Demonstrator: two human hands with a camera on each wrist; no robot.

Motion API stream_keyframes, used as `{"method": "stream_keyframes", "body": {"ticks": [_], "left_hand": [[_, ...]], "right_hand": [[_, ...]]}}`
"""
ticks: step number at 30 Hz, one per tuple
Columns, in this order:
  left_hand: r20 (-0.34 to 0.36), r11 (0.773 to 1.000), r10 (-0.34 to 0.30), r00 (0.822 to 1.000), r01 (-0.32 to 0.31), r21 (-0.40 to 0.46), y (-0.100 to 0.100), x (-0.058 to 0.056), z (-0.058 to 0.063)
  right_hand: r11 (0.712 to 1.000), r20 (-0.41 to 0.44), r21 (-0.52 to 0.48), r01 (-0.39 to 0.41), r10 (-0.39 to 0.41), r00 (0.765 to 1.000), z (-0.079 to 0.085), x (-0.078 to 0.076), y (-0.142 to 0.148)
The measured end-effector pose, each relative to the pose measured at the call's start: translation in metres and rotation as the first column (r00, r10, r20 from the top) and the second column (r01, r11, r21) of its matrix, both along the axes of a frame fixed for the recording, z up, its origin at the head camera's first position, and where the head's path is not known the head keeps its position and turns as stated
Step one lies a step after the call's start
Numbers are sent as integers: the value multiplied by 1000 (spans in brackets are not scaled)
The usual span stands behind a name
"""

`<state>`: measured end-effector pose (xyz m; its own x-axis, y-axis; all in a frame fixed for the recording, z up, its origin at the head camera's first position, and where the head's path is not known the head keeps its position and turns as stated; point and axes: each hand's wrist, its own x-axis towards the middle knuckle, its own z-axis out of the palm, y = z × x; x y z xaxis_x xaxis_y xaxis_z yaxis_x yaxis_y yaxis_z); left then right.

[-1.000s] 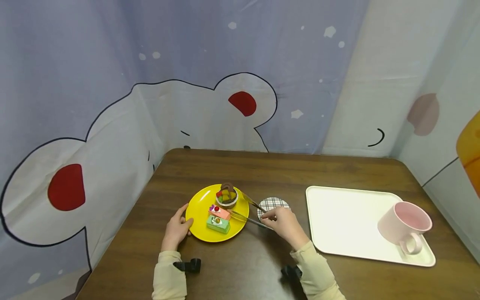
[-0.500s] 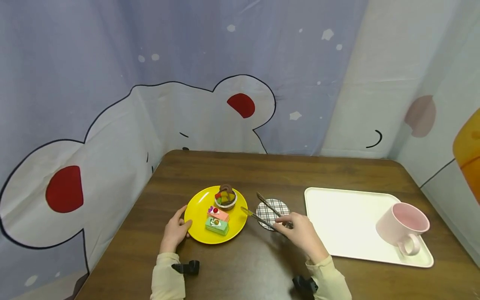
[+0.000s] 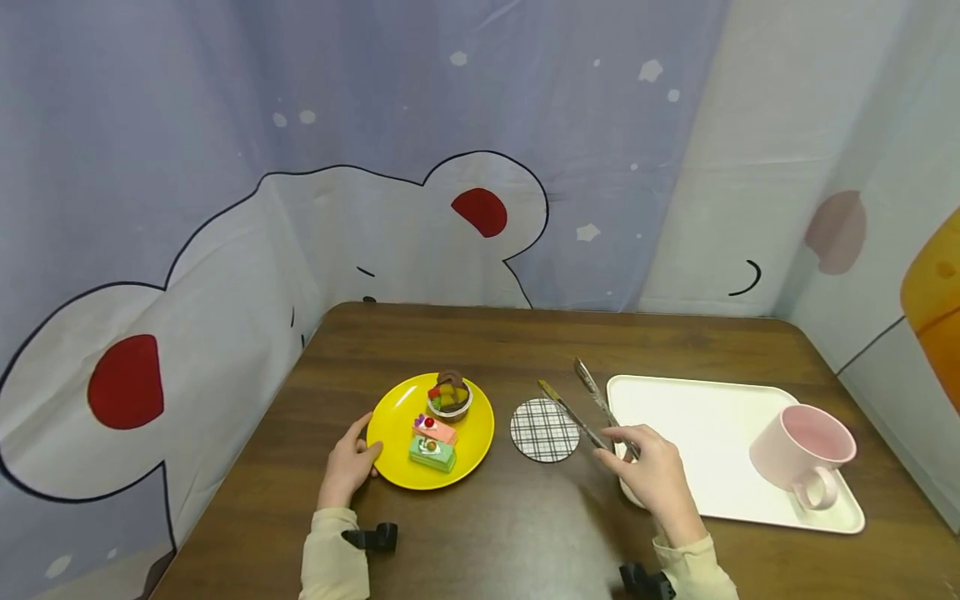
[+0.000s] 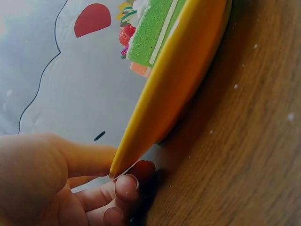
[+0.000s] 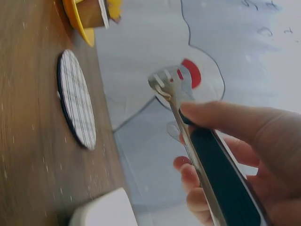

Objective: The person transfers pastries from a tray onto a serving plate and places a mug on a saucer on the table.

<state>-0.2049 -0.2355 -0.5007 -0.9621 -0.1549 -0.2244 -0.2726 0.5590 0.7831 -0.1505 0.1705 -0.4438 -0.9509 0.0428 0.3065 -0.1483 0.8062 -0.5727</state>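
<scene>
My left hand grips the left rim of a yellow plate, thumb on top and fingers beneath it in the left wrist view. On the plate lie a green toy cake slice, a pink cake slice and a small dessert cup topped with fruit and chocolate. Metal tongs with dark grips are held in my right hand. Their arms stand apart with nothing between the tips. In the head view the tongs overlap the near-left corner of a white tray.
A round plaid coaster lies between the plate and the tray. On the tray's right end stands a pink mug, its handle toward me. A printed curtain hangs behind the wooden table.
My right hand has carried the tongs rightward from beside the cakes, past the coaster, to the tray's left edge. The left hand stays at the plate's rim, and the cakes have not moved.
</scene>
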Motion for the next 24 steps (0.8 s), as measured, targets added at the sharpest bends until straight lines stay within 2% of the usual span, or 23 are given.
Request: {"method": "stream_keyframes", "body": {"ticks": [9,24], "left_hand": [[6,1000,3,1000,-3,0,-1,1,1],[8,1000,12,1000,-12,6,1,1,1]], "right_hand": [[991,-40,17,130,-130,991,-4,8,32],[972,45,68,225,-228,973,-20,24,77]]}}
